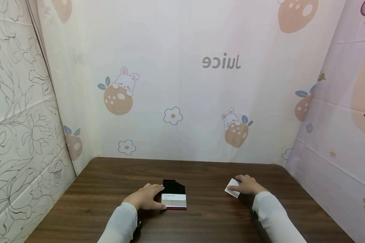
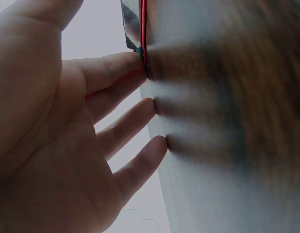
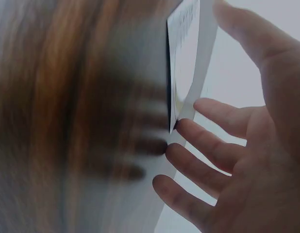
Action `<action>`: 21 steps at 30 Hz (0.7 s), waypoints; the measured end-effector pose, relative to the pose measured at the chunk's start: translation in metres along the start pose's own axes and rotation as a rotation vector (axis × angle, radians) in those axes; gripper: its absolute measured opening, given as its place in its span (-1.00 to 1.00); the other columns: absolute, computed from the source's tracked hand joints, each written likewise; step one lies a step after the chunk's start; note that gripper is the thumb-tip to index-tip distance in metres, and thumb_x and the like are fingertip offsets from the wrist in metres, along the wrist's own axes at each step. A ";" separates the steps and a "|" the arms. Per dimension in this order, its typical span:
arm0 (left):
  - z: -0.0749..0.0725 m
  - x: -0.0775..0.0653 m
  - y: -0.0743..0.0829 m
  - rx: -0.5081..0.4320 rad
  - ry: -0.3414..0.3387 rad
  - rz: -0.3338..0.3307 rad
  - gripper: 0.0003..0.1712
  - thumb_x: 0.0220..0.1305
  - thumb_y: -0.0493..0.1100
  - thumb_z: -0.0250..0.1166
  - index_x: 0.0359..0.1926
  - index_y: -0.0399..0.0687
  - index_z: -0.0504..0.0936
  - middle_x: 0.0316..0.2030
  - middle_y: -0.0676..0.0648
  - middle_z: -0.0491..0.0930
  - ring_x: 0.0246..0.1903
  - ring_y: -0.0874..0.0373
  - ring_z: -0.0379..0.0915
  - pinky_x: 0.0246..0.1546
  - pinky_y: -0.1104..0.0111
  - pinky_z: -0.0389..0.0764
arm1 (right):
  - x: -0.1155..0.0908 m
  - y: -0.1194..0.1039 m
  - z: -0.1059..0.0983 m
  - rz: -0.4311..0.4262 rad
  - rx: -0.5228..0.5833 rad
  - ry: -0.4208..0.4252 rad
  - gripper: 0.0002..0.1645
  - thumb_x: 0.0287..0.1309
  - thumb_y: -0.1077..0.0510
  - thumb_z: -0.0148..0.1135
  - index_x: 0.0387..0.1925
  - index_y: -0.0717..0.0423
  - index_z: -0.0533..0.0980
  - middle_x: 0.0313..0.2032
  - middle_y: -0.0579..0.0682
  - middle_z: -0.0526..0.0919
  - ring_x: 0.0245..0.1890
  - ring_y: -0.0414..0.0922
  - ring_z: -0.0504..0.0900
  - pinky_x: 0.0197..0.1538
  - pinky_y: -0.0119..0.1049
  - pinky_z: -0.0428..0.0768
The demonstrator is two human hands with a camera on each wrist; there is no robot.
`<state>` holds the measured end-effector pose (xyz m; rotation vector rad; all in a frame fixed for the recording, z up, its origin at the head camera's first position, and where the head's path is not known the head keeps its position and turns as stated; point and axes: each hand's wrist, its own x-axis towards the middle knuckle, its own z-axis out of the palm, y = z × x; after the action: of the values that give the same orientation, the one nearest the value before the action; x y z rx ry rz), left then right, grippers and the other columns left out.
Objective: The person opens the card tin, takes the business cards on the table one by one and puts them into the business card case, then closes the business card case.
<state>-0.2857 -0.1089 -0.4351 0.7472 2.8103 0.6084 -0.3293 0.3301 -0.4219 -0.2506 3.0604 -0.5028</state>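
A flat, thin black item [image 1: 173,188] with a pale band across its lower part and a red edge lies on the table. My left hand [image 1: 144,197] is at its left side, thumb by the lower corner and index finger by the upper part. In the left wrist view the fingers [image 2: 135,155] are spread, tips down at the tabletop. Further right lies a small white printed card [image 1: 232,189], tilted in the head view. My right hand [image 1: 246,185] reaches over its right side, the thumb overlapping it. Extended fingers [image 3: 203,141] stand beside the card in the right wrist view.
The dark wood-grain table [image 1: 200,219] ends at a back edge against a patterned cloth wall [image 1: 176,84]. Similar printed cloth hangs along the left [image 1: 21,118] and right [image 1: 331,118] sides.
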 end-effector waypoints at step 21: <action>-0.002 -0.002 0.003 -0.023 -0.005 -0.009 -0.08 0.16 0.23 0.44 0.41 -0.13 0.40 0.39 -0.12 0.35 0.36 -0.18 0.18 0.28 -0.27 0.19 | 0.002 0.003 -0.008 0.072 -0.007 -0.111 -0.01 -0.18 -0.21 0.61 0.11 0.39 0.46 -0.18 0.16 0.61 -0.18 0.11 0.50 -0.02 0.14 0.46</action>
<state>-0.2827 -0.1082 -0.4316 0.7303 2.7958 0.6362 -0.3324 0.3353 -0.4157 -0.1623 2.9519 -0.4583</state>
